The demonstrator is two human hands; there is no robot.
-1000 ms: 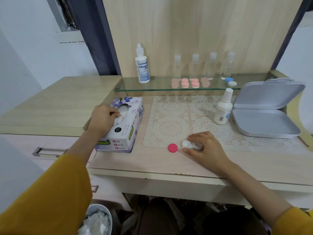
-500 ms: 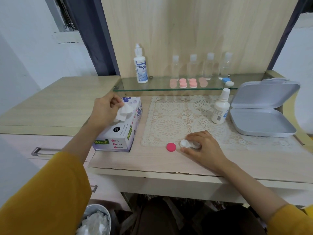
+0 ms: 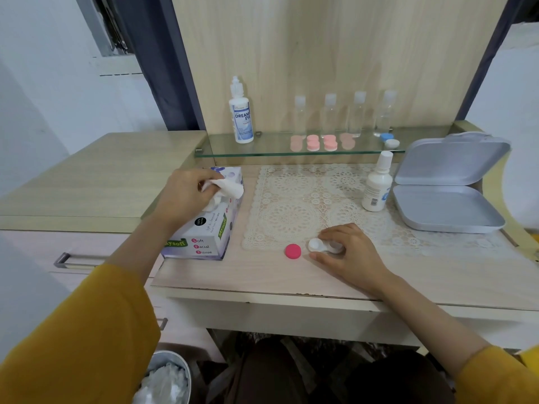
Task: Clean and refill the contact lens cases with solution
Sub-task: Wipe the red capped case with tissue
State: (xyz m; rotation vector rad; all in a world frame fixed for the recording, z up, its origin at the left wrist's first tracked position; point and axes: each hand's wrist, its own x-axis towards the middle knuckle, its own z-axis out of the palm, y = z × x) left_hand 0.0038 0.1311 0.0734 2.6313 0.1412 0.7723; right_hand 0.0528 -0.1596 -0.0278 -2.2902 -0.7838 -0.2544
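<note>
A white contact lens case (image 3: pixel 318 245) lies on the desk near the front edge of the lace mat, its left well uncovered. My right hand (image 3: pixel 347 252) holds its right end between thumb and fingers. A pink cap (image 3: pixel 292 251) lies flat just left of the case. My left hand (image 3: pixel 186 196) pinches a white tissue (image 3: pixel 230 186) partly drawn out of the tissue box (image 3: pixel 208 225). A small white solution bottle (image 3: pixel 377 185) stands on the mat at the right. A taller solution bottle (image 3: pixel 241 115) stands on the glass shelf.
On the glass shelf (image 3: pixel 262 153) are several pink lens cases (image 3: pixel 322 142), a blue and white case (image 3: pixel 389 140) and several clear bottles (image 3: pixel 344 115). An open grey tin (image 3: pixel 446 211) lies at the right. A bin with used tissues (image 3: pixel 166 380) stands below left.
My left hand has pulled the tissue up out of the box slot and lifted it slightly. My right hand stays on the lens case.
</note>
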